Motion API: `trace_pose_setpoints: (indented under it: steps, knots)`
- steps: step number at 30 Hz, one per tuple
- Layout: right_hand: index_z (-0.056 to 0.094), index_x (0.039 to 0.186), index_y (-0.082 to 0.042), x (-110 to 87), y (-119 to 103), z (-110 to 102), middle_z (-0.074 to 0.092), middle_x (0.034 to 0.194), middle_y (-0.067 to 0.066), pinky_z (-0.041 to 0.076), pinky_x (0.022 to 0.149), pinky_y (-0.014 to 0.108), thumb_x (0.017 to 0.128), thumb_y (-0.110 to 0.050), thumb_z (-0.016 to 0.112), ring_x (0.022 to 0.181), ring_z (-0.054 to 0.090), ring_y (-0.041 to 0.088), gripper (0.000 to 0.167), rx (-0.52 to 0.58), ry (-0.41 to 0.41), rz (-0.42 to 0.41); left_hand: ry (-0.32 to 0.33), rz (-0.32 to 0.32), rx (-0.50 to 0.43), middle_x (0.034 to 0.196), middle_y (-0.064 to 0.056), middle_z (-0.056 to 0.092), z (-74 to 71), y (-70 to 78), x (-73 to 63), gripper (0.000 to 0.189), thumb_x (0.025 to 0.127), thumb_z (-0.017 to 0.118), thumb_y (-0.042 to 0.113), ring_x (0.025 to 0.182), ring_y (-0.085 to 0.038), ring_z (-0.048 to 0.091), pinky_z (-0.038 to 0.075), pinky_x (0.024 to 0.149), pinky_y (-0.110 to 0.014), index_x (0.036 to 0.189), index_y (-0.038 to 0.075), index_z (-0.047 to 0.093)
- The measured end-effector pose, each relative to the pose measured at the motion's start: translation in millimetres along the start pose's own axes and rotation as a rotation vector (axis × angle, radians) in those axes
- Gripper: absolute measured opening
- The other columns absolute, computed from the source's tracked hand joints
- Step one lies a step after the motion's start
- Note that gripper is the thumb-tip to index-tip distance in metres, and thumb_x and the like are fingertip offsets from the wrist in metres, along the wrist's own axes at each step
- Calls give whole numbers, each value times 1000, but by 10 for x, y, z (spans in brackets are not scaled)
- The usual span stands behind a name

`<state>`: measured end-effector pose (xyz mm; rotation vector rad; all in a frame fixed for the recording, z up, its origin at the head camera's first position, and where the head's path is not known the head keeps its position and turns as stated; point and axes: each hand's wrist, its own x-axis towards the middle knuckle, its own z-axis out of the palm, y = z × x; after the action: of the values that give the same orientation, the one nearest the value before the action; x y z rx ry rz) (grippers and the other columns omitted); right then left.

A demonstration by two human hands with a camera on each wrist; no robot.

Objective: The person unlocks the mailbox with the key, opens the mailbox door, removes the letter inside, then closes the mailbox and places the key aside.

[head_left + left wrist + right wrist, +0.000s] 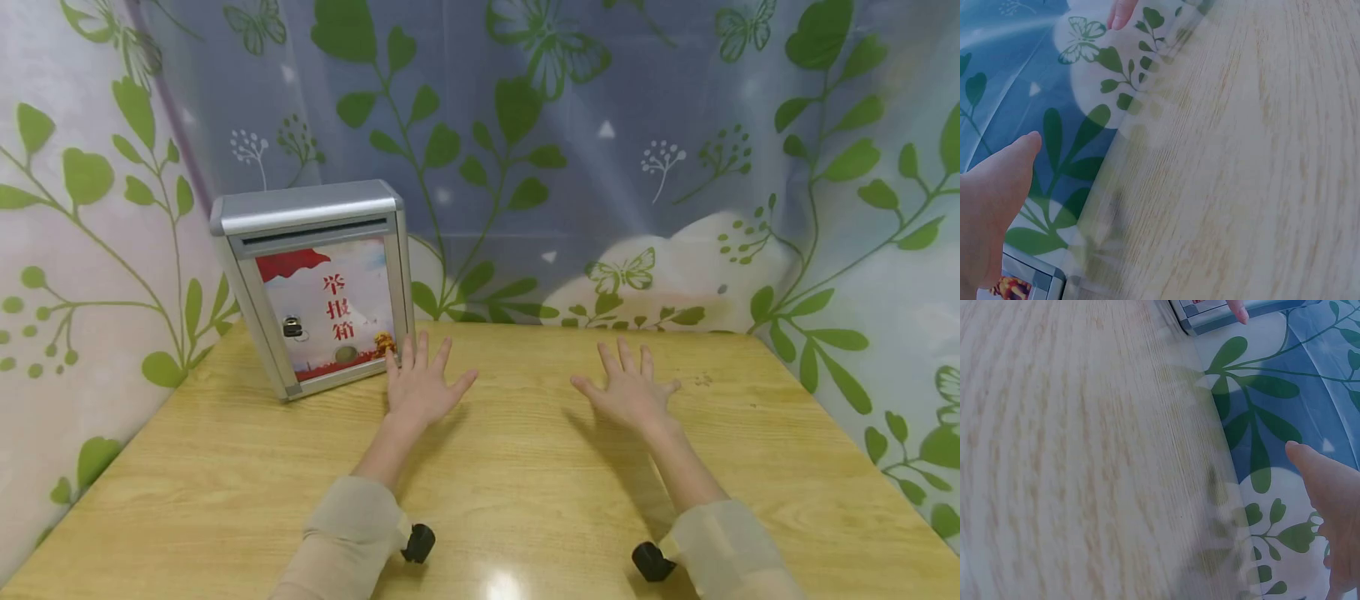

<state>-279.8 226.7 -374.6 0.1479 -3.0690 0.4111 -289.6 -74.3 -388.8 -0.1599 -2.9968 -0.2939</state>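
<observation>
A silver metal drop box (333,308) with a top slot, a small lock on its front and red lettering stands upright at the table's left. My left hand (422,390), fingers spread, is held over the table by the box's lower right corner, which its fingertips overlap in the head view. To the right, my right hand (630,392) is likewise spread, palm down, with nothing in it. In the left wrist view the left thumb (1022,150) points out beside a corner of the box. The right wrist view shows the right thumb (1316,469) against the curtain.
The wooden table (517,467) reaches back to a curtain (480,158) printed with leaves and butterflies, which also hangs along both sides. A black wrist device (418,543) sits by the left sleeve, another black device (652,562) by the right.
</observation>
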Motion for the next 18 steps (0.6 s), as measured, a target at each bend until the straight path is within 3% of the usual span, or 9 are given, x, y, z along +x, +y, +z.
trace_pose_setpoints:
  steps: [10,18]
  knots:
    - [11,150,-11,-23,-7,41,-3,152,20,-1,76,84,84,-73,29,132,-11,51,92,4,1,-7,-20,-4,-33,153,-11,-6,18,-8,-27,78,87,24,71,139,-32,-10,-4,107,-56,149,26,14]
    - [15,149,-15,23,-71,31,-5,154,12,-5,82,81,87,-70,30,135,-11,44,85,-50,72,-49,0,-1,-14,153,-11,-5,-13,-28,-2,79,86,20,73,139,-33,-8,-4,107,-57,149,26,14]
